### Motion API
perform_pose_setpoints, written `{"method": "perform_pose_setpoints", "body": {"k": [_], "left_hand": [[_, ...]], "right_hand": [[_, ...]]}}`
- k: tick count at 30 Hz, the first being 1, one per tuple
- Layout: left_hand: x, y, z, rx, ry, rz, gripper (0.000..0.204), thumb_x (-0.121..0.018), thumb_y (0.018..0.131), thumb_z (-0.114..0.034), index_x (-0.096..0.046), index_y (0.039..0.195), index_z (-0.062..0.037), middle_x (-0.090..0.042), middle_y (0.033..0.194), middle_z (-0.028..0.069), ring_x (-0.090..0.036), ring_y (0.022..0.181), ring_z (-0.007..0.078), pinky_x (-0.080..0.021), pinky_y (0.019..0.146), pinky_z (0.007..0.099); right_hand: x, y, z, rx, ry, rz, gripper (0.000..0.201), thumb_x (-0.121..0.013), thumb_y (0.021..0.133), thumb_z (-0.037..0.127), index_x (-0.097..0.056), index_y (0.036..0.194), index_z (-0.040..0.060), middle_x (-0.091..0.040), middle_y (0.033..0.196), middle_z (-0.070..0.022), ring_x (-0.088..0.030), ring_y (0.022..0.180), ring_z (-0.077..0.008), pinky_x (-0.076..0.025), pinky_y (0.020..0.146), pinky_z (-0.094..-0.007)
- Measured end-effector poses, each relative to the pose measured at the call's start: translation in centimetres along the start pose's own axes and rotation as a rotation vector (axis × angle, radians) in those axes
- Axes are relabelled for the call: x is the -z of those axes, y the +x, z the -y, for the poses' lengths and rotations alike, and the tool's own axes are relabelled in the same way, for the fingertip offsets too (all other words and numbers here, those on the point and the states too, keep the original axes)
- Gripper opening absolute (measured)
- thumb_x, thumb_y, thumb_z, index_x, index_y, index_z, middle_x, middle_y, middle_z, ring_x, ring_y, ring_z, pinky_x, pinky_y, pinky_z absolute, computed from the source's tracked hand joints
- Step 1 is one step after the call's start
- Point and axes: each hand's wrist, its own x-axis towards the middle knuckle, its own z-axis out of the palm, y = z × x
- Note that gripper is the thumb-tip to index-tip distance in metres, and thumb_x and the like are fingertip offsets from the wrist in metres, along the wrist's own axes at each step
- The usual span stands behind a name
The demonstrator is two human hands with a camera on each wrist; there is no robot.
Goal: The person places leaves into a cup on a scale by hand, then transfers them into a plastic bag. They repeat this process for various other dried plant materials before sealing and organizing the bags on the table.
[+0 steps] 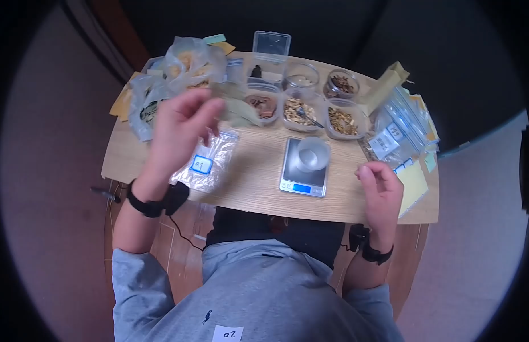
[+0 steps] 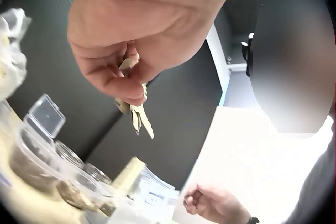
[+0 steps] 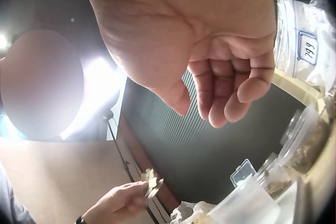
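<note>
My left hand (image 1: 181, 128) is raised over the table's left part, above a clear zip bag (image 1: 221, 157) with a blue-edged label. In the left wrist view, its fingers pinch several pale, thin dried pieces (image 2: 137, 118); the right wrist view shows this pale bunch (image 3: 152, 183) too. My right hand (image 1: 382, 194) hovers by the table's right front, its fingers loosely bent around nothing, as the right wrist view confirms with the hand (image 3: 205, 50) close up. Between the hands, a translucent cup (image 1: 313, 154) stands on a digital scale (image 1: 303, 188) whose display is lit blue.
Tubs of dried pieces stand behind the scale, among them one with a spoon (image 1: 310, 115) and a round jar (image 1: 342, 84). Crumpled plastic bags (image 1: 196, 60) fill the back left. Labelled zip bags (image 1: 398, 128) and a yellow paper (image 1: 414, 185) lie at the right.
</note>
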Motion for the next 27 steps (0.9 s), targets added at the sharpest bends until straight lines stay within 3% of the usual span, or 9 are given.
{"method": "perform_pose_setpoints", "body": {"k": [2,4,5,7,8,10,16,23,27], "left_hand": [[-2.7,0.2,-1.0,-0.018,0.034,0.109,0.021,-0.070,0.104,-0.018,-0.075,0.108,0.0018,-0.072,0.080,0.0030,-0.066,0.064,0.0077,-0.051,0.054,0.0233],[-7.9,1.0,-0.8,-0.234,0.244,0.246,0.019,-0.071,0.102,-0.015,-0.075,0.108,0.0022,-0.074,0.080,0.0061,-0.070,0.067,0.0133,-0.055,0.059,0.0274],[-9.3,1.4,-0.7,-0.238,0.243,0.251,0.019,-0.071,0.102,-0.015,-0.075,0.108,0.0022,-0.074,0.080,0.0061,-0.070,0.067,0.0133,-0.055,0.059,0.0274],[-11.1,2.2,-0.4,-0.420,0.526,0.311,0.019,-0.073,0.098,-0.014,-0.077,0.107,0.0024,-0.076,0.083,0.0154,-0.073,0.068,0.0254,-0.057,0.065,0.0355],[-11.7,2.4,-0.2,-0.427,0.526,0.315,0.019,-0.073,0.098,-0.014,-0.077,0.107,0.0024,-0.076,0.083,0.0154,-0.073,0.068,0.0254,-0.057,0.065,0.0355],[-12.7,2.9,0.2,-0.389,0.546,0.342,0.020,-0.075,0.093,-0.016,-0.078,0.104,0.0014,-0.075,0.086,0.0213,-0.073,0.071,0.0336,-0.058,0.069,0.0405],[-13.8,2.9,-0.1,-0.266,0.600,0.414,0.024,-0.076,0.092,-0.020,-0.079,0.105,0.0004,-0.077,0.089,0.0206,-0.075,0.075,0.0345,-0.059,0.073,0.0424],[-13.8,2.3,0.9,-0.317,0.576,0.416,0.025,-0.076,0.093,-0.019,-0.079,0.107,0.0007,-0.079,0.095,0.0207,-0.078,0.084,0.0354,-0.061,0.078,0.0411],[-13.4,2.3,0.2,-0.247,0.553,0.434,0.024,-0.075,0.095,-0.019,-0.079,0.109,-0.0001,-0.079,0.094,0.0191,-0.079,0.082,0.0327,-0.061,0.078,0.0406]], "right_hand": [[-0.1,-0.1,0.3,-0.011,-0.002,-0.003,0.014,-0.075,0.100,0.011,-0.073,0.104,-0.0017,-0.074,0.094,-0.0041,-0.064,0.086,-0.0100,-0.052,0.082,-0.0273],[0.1,-0.4,0.3,-0.020,0.000,0.001,0.014,-0.075,0.100,0.012,-0.073,0.103,-0.0013,-0.074,0.093,-0.0039,-0.064,0.085,-0.0102,-0.052,0.081,-0.0272],[0.2,-0.5,0.1,-0.005,0.012,0.004,0.015,-0.076,0.100,0.013,-0.073,0.103,-0.0013,-0.074,0.093,-0.0037,-0.063,0.084,-0.0101,-0.051,0.080,-0.0272],[0.5,-0.6,-0.2,0.014,0.023,0.000,0.015,-0.076,0.100,0.013,-0.073,0.103,-0.0014,-0.074,0.093,-0.0035,-0.062,0.084,-0.0100,-0.051,0.079,-0.0271],[0.7,-0.7,-0.2,0.015,0.037,-0.002,0.016,-0.076,0.100,0.014,-0.073,0.103,-0.0013,-0.074,0.093,-0.0034,-0.062,0.083,-0.0099,-0.050,0.079,-0.0270],[1.0,-0.8,-0.3,0.019,0.051,-0.013,0.017,-0.076,0.100,0.015,-0.073,0.103,-0.0012,-0.074,0.093,-0.0033,-0.062,0.083,-0.0098,-0.050,0.079,-0.0268],[0.9,-0.6,-0.5,0.009,0.035,0.012,0.017,-0.076,0.100,0.016,-0.073,0.103,-0.0012,-0.074,0.093,-0.0042,-0.061,0.081,-0.0101,-0.050,0.077,-0.0269],[1.0,-0.6,-1.0,0.028,0.054,0.005,0.018,-0.076,0.100,0.016,-0.074,0.103,-0.0013,-0.074,0.094,-0.0047,-0.061,0.080,-0.0104,-0.050,0.076,-0.0265],[0.9,-0.6,-1.1,0.021,0.052,0.015,0.018,-0.077,0.100,0.016,-0.073,0.103,-0.0013,-0.074,0.094,-0.0045,-0.061,0.081,-0.0103,-0.049,0.076,-0.0265]]}}
